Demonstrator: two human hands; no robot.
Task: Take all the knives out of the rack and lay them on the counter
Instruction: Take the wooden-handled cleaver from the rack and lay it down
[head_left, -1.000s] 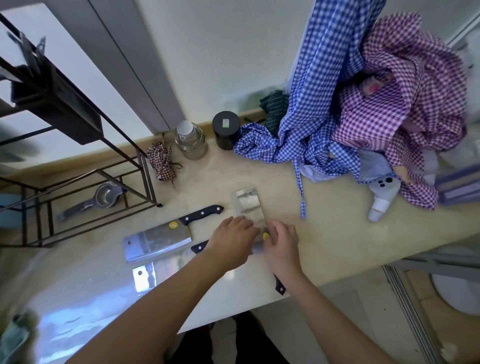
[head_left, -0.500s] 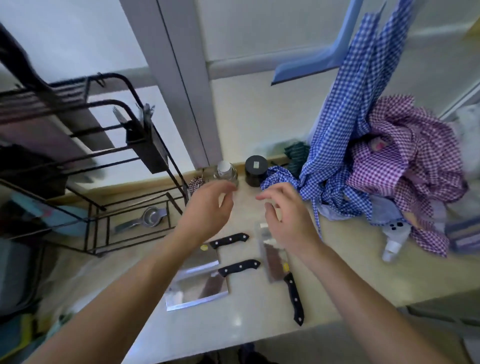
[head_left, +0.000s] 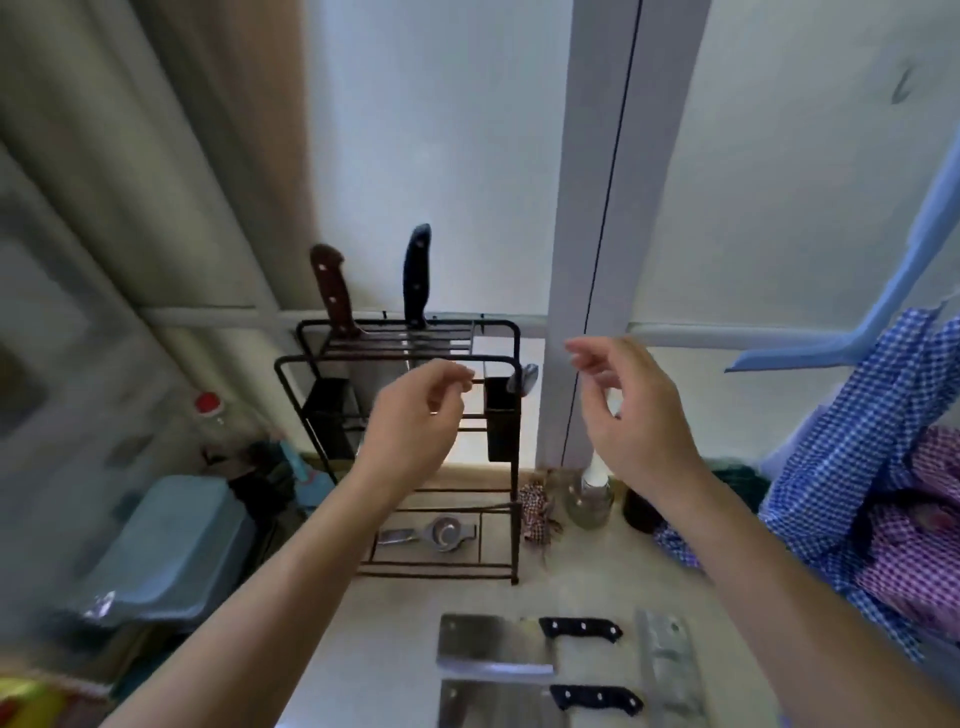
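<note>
A black wire rack (head_left: 511, 358) stands on the counter (head_left: 395, 644). Two knives stick up from its top slots: one with a brown handle (head_left: 331, 291), one with a black handle (head_left: 416, 275). My left hand (head_left: 415, 421) is raised in front of the rack, fingers loosely curled, holding nothing. At the same height, right of the rack, my right hand (head_left: 631, 410) is also empty with its fingers apart. On the counter below lie two cleavers with black handles (head_left: 493, 644) (head_left: 498, 704) and a third steel blade (head_left: 667, 654) on their right.
A metal squeezer (head_left: 441, 532) lies on the rack's bottom shelf. A glass jar (head_left: 589, 499) and a small checked cloth (head_left: 535, 506) stand beside the rack. Blue and purple checked clothes (head_left: 872, 467) pile up on the right. A blue bin (head_left: 176, 540) sits at the left.
Both hands left the knives laid on the counter and rose to the top of the rack. My view tilted up, so the two knives in the rack now show.
</note>
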